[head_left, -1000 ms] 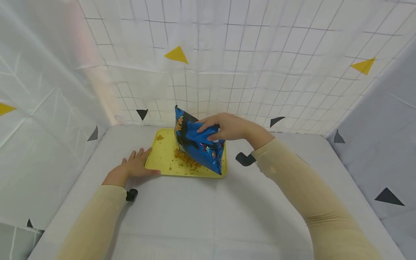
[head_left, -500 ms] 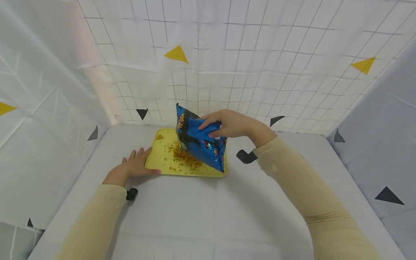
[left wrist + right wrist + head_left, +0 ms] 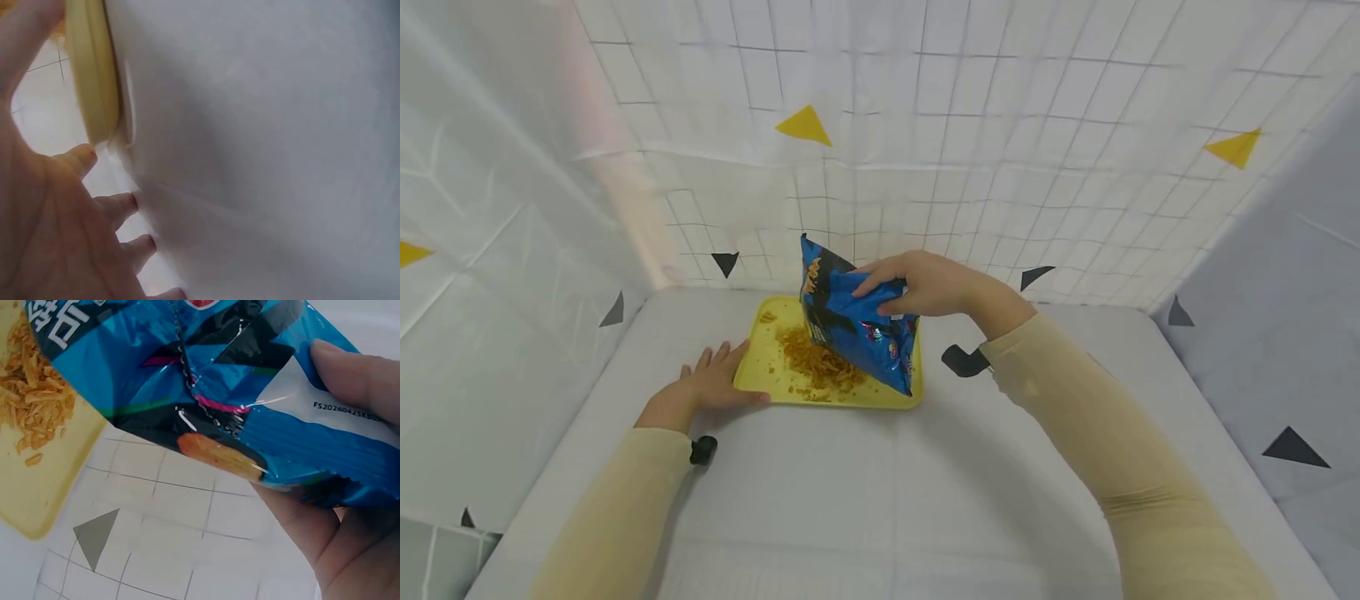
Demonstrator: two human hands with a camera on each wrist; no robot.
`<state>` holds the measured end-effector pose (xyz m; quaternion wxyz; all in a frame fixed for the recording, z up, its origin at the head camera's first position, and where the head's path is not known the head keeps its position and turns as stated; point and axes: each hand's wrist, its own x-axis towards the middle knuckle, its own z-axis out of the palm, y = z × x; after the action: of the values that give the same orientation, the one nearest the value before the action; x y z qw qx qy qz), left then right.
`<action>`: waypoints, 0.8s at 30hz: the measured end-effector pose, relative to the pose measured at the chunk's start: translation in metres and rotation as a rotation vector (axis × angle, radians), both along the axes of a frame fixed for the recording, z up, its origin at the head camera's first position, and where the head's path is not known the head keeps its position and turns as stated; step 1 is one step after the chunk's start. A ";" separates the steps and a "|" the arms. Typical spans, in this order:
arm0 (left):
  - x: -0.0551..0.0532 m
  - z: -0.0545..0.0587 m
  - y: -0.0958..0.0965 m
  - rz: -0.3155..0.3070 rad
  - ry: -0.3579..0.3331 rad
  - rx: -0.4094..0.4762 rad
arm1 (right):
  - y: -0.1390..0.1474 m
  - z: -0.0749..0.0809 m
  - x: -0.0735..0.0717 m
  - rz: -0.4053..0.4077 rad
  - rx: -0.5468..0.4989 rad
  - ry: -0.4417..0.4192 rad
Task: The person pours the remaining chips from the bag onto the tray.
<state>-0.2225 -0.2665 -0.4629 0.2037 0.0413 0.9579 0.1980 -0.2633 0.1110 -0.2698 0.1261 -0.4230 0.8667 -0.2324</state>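
My right hand [image 3: 928, 285] grips a blue and black foil snack bag [image 3: 857, 321], thumb on one face and fingers on the other. The bag hangs tilted over a yellow tray [image 3: 760, 379]. On the tray lies a heap of orange-brown crispy snack pieces [image 3: 820, 367], partly hidden behind the bag. In the right wrist view, the same snack pieces [image 3: 37, 394] sit beside the bag [image 3: 144, 381]. My left hand [image 3: 711, 385] rests at the tray's left end with fingers spread. The left wrist view shows its thumb along the tray's edge [image 3: 94, 75] and fingertips by the corner.
A white cloth [image 3: 820, 500] covers the table under the tray. Behind it rises a white gridded sheet [image 3: 1000, 167] with yellow and black triangles. Dark wrist devices sit by each cuff, one at the right sleeve [image 3: 964, 361] and one at the left sleeve [image 3: 703, 450].
The heap of snack pieces on the tray has grown and spread leftward. The bag has risen slightly with my right hand. My left hand has stayed at the tray's end.
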 end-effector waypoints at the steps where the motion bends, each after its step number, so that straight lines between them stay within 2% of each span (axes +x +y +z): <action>1: 0.001 0.002 0.001 -0.002 -0.001 0.001 | 0.000 0.000 0.000 0.004 -0.002 -0.001; 5: 0.005 0.009 0.004 -0.005 -0.009 -0.005 | 0.002 0.001 0.000 -0.005 0.005 0.005; 11: 0.002 0.005 0.004 -0.002 -0.004 -0.010 | 0.014 -0.002 -0.002 -0.038 0.007 0.020; 15: 0.006 0.015 0.009 -0.009 -0.006 -0.003 | 0.023 -0.002 -0.002 -0.074 0.006 0.006; 18: 0.008 0.018 0.010 -0.012 -0.002 0.005 | 0.028 -0.003 -0.001 -0.075 0.008 0.002; 24: 0.009 0.018 0.010 -0.004 -0.003 -0.008 | 0.035 0.000 0.003 -0.055 -0.022 0.031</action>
<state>-0.2137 -0.2567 -0.4450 0.2058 0.0419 0.9583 0.1936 -0.2600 0.1464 -0.2695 0.1015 -0.4042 0.8771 -0.2387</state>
